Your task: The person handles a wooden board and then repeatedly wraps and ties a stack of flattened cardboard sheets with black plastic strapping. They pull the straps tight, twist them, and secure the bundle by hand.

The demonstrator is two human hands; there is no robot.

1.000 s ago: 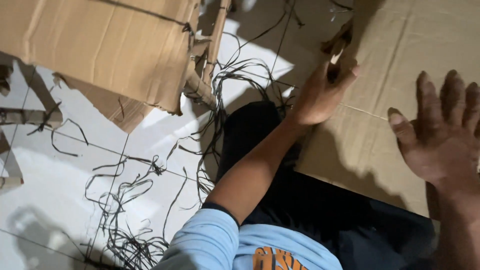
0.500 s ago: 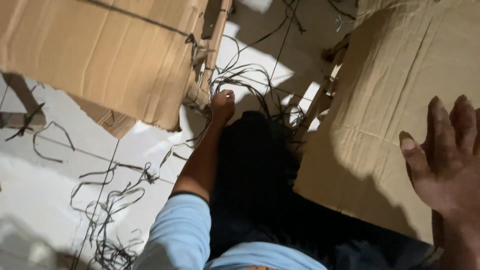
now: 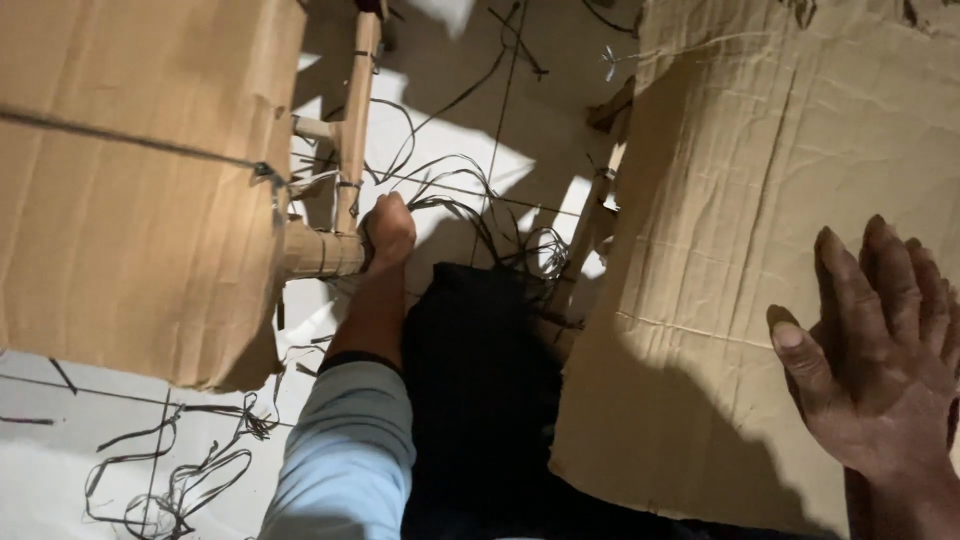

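- White tiled floor (image 3: 90, 480) is lying under everything, with loose dark strips (image 3: 180, 490) scattered all over it.
- Left hand (image 3: 388, 230) is closing tight around the wrapped wooden leg (image 3: 320, 252), which is sticking out from the cardboard-covered piece (image 3: 130, 190) on the left.
- Right hand (image 3: 880, 360) is lying open, flat on the cardboard sheet (image 3: 750, 220) at the near right, gripping nothing.

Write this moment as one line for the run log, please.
left hand: closed on wooden leg | right hand: flat on cardboard sheet
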